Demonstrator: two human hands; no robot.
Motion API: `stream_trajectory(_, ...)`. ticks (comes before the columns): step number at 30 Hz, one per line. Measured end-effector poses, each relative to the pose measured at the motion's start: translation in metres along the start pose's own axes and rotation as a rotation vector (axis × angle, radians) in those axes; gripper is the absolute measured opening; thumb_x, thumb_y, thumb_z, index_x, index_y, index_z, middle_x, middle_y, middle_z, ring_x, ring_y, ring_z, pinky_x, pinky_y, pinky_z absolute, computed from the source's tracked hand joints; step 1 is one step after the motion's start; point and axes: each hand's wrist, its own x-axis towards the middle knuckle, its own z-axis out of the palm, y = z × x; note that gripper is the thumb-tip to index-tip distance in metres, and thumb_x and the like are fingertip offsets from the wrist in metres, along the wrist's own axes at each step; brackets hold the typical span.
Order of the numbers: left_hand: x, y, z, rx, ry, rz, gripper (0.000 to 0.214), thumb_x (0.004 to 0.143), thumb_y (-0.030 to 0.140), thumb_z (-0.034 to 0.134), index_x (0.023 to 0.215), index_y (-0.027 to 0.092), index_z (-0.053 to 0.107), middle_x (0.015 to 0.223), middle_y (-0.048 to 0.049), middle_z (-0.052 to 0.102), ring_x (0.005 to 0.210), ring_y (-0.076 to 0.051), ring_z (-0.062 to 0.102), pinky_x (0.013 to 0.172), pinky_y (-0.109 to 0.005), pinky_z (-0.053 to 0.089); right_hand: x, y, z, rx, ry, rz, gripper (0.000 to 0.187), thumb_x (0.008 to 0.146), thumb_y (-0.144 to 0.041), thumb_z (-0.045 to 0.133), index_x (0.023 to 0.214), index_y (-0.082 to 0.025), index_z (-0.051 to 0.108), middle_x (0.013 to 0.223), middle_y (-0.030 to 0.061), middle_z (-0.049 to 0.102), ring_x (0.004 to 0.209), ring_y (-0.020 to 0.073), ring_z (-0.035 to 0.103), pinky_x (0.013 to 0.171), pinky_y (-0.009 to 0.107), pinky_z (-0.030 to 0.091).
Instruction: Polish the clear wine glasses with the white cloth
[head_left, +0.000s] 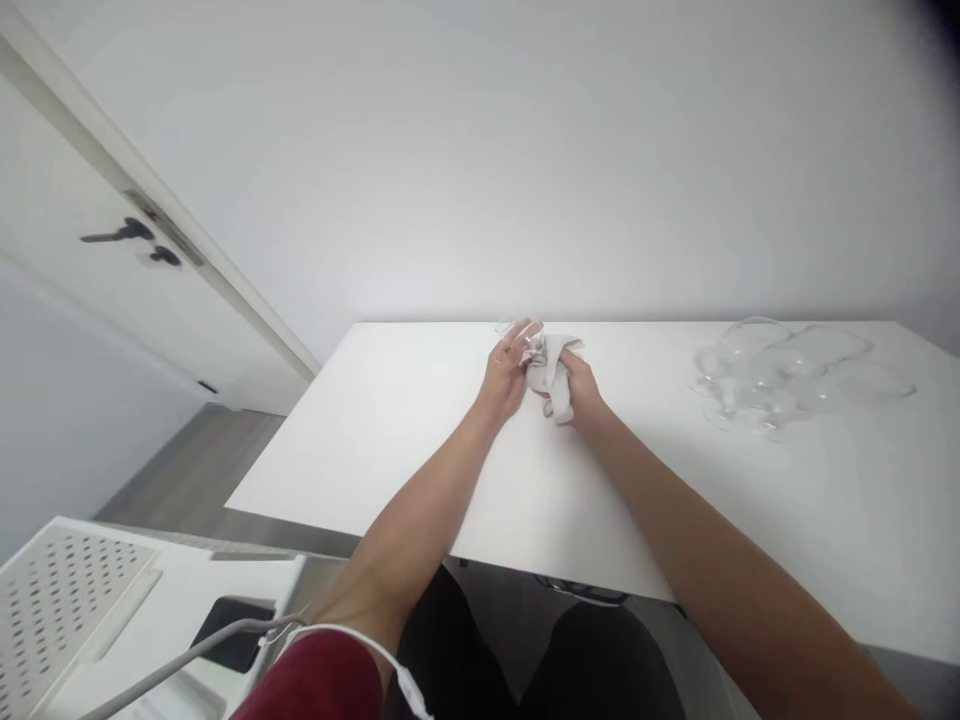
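Note:
Out over the middle of the white table (405, 440), both of my hands work close together. My left hand (504, 378) is closed around a clear glass (511, 328), whose transparent edge shows above the fingers; its full shape is partly hidden. A pale grey-white cloth (558, 382) is bunched in my right hand (586, 392) and presses against the glass, with one end hanging down. To the right, several clear stemmed glasses (757, 385) are grouped on the table, apart from my hands; their outlines are faint.
Behind the table rises a white wall (562, 160). A door with a black handle (120, 232) is at the left. Near my left elbow, a white unit with a perforated panel (64, 600) carries a black phone (234, 632), and a grey cable (180, 655) runs past it.

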Motion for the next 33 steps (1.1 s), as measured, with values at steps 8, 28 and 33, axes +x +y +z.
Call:
stream_trajectory(8,0.001,-0.001,-0.003,0.037,0.087,-0.05,0.059,0.083,0.065,0.084,0.126,0.027,0.076,0.151,-0.0095,0.068,0.128,-0.026,0.064,0.09,-0.033,0.048,-0.007,-0.004,-0.001,-0.372,0.311,-0.277,0.034,0.084,-0.052,0.071,0.08,-0.019,0.064,0.076,0.0039,0.067,0.074,0.0213,0.058,0.071,0.035,0.046)
stream_trajectory(28,-0.006,-0.002,-0.001,0.022,-0.025,-0.038,0.092,0.055,0.074,0.096,0.124,0.017,0.075,0.139,-0.0225,0.071,0.121,-0.035,0.07,0.104,-0.043,0.05,-0.004,-0.002,-0.01,0.076,-0.022,0.264,0.036,0.072,-0.06,0.075,0.074,-0.025,0.065,0.064,0.0083,0.064,0.056,0.0251,0.056,0.048,0.037,0.041)
stream_trajectory(33,-0.003,-0.003,-0.005,0.085,0.105,-0.016,0.064,0.076,0.068,0.086,0.113,0.016,0.078,0.123,-0.0174,0.077,0.107,-0.027,0.07,0.09,-0.036,0.048,-0.009,0.009,-0.002,-0.343,0.213,-0.157,0.037,0.074,-0.059,0.067,0.078,-0.022,0.065,0.077,0.0093,0.071,0.075,0.0282,0.063,0.069,0.039,0.047)
